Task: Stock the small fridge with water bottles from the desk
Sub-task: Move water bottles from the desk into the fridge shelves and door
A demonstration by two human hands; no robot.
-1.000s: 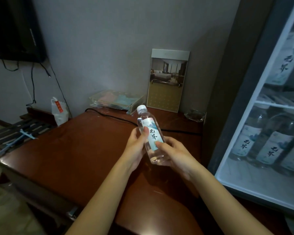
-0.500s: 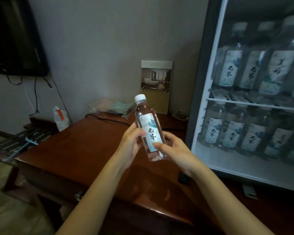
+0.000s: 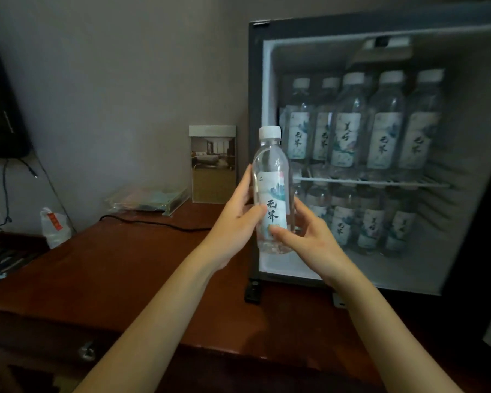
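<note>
Reddish-brown wood is spreading from six round to nine o'clock: the desk (image 3: 111, 273), which is bearing the small fridge (image 3: 255, 80) out at two o'clock. I am reading the dark panel (image 3: 482, 211) at three o'clock as the door swung wide, though glare is making that uncertain. Inside, a wire shelf (image 3: 425, 184) is carrying an upper row of bottles (image 3: 349, 131) packed side by side, and a lower row (image 3: 369, 225) is standing on the cabinet floor.

At dead centre the water bottle (image 3: 271, 194) is hanging upright in the air, just in front of the fridge's left frame and clear of the desk. The left hand (image 3: 233, 222) is wrapping the label from nine o'clock, thumb lying across the front. The right hand (image 3: 309, 242) is pinching the lower body from four o'clock. Both are gripping it.

I am judging the step as carrying the bottle in. To do it well I am planning on keeping it upright, letting one hand take over, and steering low toward four o'clock, under the shelf. The upper row is looking full. The bare white floor in front of the lower row, nearest the left wall, is offering the room. I am watching two edges: the left frame, which the bottle is overlapping now, and the shelf's front wire, which the white cap (image 3: 269, 132) is going to have to pass beneath.
</note>
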